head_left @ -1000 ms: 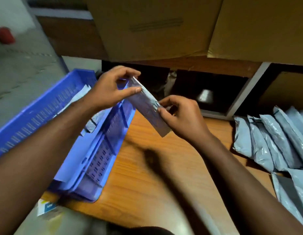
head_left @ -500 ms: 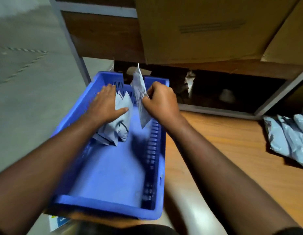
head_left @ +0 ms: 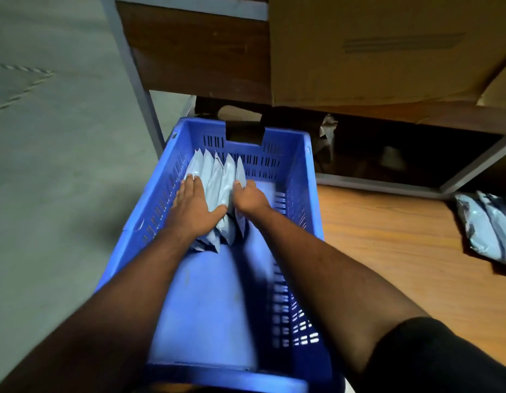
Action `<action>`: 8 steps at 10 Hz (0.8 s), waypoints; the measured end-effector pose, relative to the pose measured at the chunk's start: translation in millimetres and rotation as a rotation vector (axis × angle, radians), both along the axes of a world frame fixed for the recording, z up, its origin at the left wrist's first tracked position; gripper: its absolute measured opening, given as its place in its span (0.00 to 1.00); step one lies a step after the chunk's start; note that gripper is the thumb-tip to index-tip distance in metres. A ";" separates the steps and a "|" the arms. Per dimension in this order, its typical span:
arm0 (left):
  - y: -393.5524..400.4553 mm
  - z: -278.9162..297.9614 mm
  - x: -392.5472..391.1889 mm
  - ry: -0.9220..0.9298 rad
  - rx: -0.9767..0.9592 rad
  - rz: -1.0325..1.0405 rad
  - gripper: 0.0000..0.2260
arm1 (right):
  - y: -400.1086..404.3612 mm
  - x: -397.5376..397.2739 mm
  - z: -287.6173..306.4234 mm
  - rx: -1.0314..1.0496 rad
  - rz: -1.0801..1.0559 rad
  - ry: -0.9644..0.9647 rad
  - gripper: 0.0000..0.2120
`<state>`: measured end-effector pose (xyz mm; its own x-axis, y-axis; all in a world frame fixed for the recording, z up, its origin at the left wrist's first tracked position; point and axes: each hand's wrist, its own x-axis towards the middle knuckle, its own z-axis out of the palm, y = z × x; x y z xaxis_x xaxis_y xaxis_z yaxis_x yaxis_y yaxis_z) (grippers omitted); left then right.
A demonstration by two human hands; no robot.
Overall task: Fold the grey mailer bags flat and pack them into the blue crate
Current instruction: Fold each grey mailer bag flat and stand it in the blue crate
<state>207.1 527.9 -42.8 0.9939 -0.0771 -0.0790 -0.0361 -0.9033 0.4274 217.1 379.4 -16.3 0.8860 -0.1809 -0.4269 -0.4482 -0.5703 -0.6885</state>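
step: seat new bag in crate [head_left: 308, 171] row | left hand [head_left: 193, 207] flat, pressing bags [head_left: 215, 188] | right hand [head_left: 247, 195] pinching end bag [head_left: 240, 177] | tip: keep upright, snug against row

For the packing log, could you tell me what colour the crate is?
Blue crate, with slotted walls; it shows best in the head view.
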 end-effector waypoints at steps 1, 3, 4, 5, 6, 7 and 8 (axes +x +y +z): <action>-5.9 4.0 2.2 0.028 -0.047 0.059 0.49 | 3.2 7.3 -9.6 0.158 -0.050 0.046 0.33; -5.8 5.7 7.4 0.090 -0.054 0.050 0.56 | -5.3 5.3 4.9 0.205 0.022 0.118 0.20; -5.7 4.2 4.9 0.101 -0.018 0.027 0.55 | -5.6 9.0 3.8 0.175 0.062 0.143 0.20; -7.1 11.6 1.8 0.082 -0.043 0.027 0.52 | -5.3 8.1 -0.6 0.141 0.068 0.115 0.20; -8.3 25.0 -0.9 -0.030 -0.146 0.024 0.44 | -6.7 3.7 18.2 0.053 0.033 -0.002 0.23; -15.7 44.9 -9.7 -0.212 -0.284 -0.072 0.30 | -27.4 -1.8 41.5 0.033 0.025 -0.270 0.23; -45.5 79.4 -27.8 -0.357 -0.410 -0.187 0.22 | -68.2 -40.9 78.2 0.256 0.024 -0.621 0.15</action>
